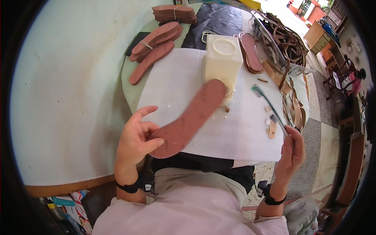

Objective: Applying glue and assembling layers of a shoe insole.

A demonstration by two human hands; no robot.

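Observation:
My left hand (139, 137) pinches a reddish-brown shoe insole (192, 119) by its wide end, thumb on top. The insole slants up and to the right, and its narrow end overlaps the lower part of a cream plastic container (223, 56). My right hand (293, 148) grips the handle of a toothbrush (272, 107), whose green-tinged bristle head points up and to the left, apart from the insole. White sheeting (160, 90) covers the table under both.
Bundled insoles (156, 41) lie at the far left, with another stack (174, 14) behind. More insoles (250, 53) rest right of the container. A clear bin (270, 45) holds brown strips (288, 37). Small tan scraps (272, 129) lie near the toothbrush. A pale wall (78, 86) rises at left.

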